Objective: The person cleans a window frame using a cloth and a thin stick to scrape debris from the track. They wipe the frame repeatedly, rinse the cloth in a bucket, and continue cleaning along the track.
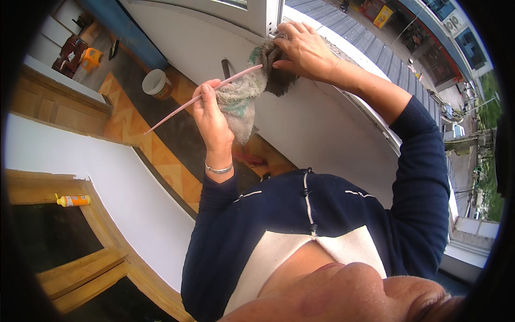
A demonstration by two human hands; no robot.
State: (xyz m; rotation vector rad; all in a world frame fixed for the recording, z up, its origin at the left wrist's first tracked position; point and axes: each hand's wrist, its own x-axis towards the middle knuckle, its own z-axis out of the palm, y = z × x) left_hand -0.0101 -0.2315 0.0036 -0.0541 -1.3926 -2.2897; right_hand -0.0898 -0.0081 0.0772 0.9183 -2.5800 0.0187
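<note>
My left hand (211, 116) grips a thin pink stick (177, 112), which slants up to the right across the grey-green cloth. A dirty, damp-looking cloth (239, 106) hangs from the window ledge down to the palm side of this hand, its lower tip loose. My right hand (301, 50) presses the darker, bunched end of that cloth beside the white window frame (273, 20), at the ledge. Its thumb and fingers lie over the folds. What the fingertips touch beneath the cloth is hidden.
A white bucket (157, 83) stands on the tiled floor beside the dark strip. A yellow-orange bottle (73, 200) lies on the wooden frame at left. An orange plastic stool (91, 58) is farther back. Beyond the window track (372, 118) are a metal roof (362, 48) and a street.
</note>
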